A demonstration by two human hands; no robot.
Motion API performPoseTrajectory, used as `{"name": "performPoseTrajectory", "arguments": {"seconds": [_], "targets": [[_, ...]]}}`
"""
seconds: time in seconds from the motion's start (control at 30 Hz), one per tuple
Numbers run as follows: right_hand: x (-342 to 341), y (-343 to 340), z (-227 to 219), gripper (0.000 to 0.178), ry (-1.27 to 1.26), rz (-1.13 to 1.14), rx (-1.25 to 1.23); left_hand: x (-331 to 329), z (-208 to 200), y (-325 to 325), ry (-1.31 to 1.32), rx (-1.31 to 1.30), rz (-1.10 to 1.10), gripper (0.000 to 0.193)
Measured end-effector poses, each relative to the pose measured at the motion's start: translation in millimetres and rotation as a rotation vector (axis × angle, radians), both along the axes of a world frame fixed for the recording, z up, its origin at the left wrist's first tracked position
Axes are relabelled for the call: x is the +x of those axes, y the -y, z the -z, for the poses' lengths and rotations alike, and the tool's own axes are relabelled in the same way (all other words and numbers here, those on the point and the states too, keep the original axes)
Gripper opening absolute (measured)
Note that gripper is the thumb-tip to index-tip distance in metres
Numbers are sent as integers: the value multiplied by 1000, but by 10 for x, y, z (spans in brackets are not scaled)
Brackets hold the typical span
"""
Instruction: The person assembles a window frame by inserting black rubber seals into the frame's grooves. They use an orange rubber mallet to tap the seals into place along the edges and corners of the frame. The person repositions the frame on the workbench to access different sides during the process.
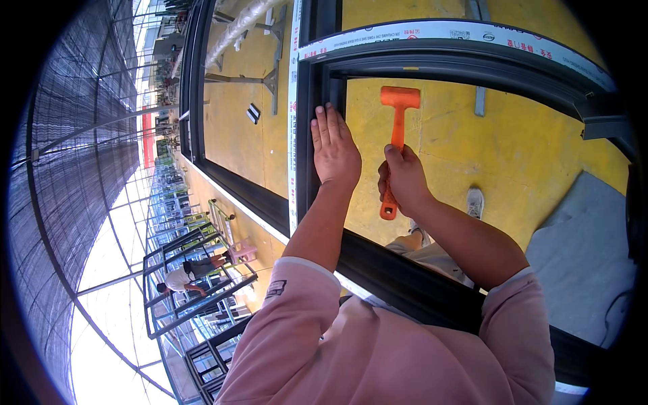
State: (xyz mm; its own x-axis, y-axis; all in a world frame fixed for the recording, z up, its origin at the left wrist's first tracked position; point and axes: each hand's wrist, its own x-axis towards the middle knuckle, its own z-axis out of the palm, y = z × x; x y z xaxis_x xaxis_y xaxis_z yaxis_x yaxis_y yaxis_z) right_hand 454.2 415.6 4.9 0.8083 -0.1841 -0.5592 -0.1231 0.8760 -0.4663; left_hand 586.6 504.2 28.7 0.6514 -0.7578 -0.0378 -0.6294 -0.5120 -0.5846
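Observation:
My left hand (335,150) lies flat, fingers together, against the inner edge of a dark metal window frame (472,57) near its upper left corner. My right hand (403,179) grips the handle of an orange rubber mallet (398,121), whose head points up, just right of the left hand and inside the frame opening. Both arms wear pink sleeves.
A yellow floor (540,148) shows through the frame, with my shoe (475,201) on it and a grey sheet (584,263) at right. A second dark frame (196,101) stands at left. Far off, another person (181,278) bends over more frames.

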Motion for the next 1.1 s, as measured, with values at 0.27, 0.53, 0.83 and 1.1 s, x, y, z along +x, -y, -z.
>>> {"name": "performPoseTrajectory", "arguments": {"seconds": [0.27,0.53,0.83,1.1], "targets": [[-136,206,812,31,499,147,-1245,-60,-91,-102,-81,53,-5,66],[341,108,807,34,69,-136,-724,-86,24,-129,53,188,-22,61],[106,137,989,37,55,-225,-326,-27,31,-88,12,45,26,67],[31,42,540,43,9,-181,-39,-37,-76,-102,5,139,27,61]]}}
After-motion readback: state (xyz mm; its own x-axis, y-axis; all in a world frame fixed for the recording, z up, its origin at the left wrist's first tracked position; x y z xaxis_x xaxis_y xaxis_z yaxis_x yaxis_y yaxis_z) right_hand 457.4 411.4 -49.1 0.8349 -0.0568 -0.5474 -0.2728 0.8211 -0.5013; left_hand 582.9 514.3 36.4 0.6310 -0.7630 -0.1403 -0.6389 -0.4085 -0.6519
